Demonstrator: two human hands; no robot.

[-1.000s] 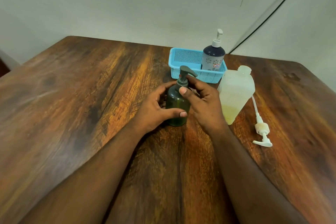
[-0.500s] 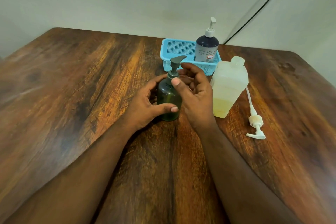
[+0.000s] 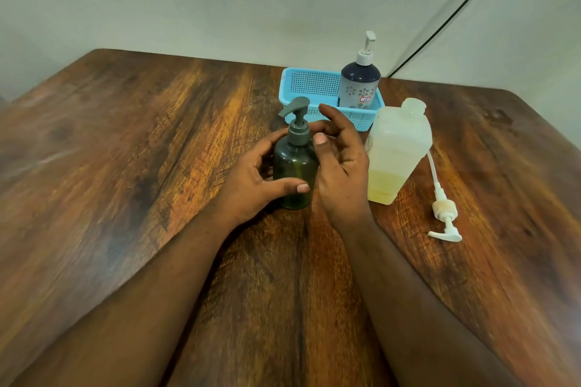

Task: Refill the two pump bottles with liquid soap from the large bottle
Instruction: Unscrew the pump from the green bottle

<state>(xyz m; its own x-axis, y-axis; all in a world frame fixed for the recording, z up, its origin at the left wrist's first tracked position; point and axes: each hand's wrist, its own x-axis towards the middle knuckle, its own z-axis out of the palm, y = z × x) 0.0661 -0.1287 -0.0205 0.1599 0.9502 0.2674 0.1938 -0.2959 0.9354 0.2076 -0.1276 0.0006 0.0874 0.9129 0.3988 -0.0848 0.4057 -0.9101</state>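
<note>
Nearest the camera, two bare forearms reach up the middle of the wooden bench, and they meet at the green pump bottle standing upright at the centre. The left hand wraps the bottle's belly, thumb across the front and fingers curled round the far side, a steadying clasp. The right hand sits just beside the grey pump collar, fingers loosely spread and curved, thumb tip close to the collar but pinching nothing that I can see. It looks like the cap is about to be twisted off, or was just turned; from here I cannot tell which.

This little bottle should be light, smooth plastic, a bit slippery if soap gets on it. Best hold is low round the body with one hand and fingertips on the ribbed collar with the other, not on the spout, which would only swivel.

Just to the right, the large bottle stands open, its neck bare, pale yellow soap filling only the bottom portion. Thin, translucent walls, so it will likely flex under a squeeze; take it round the middle and tip slowly. Its white pump lies on the bench beside it, tube pointing back toward the bottle.

Farther back, the blue basket holds the second pump bottle, dark-topped with a white pump, upright in the basket's right end. Behind that, plain wall.
</note>
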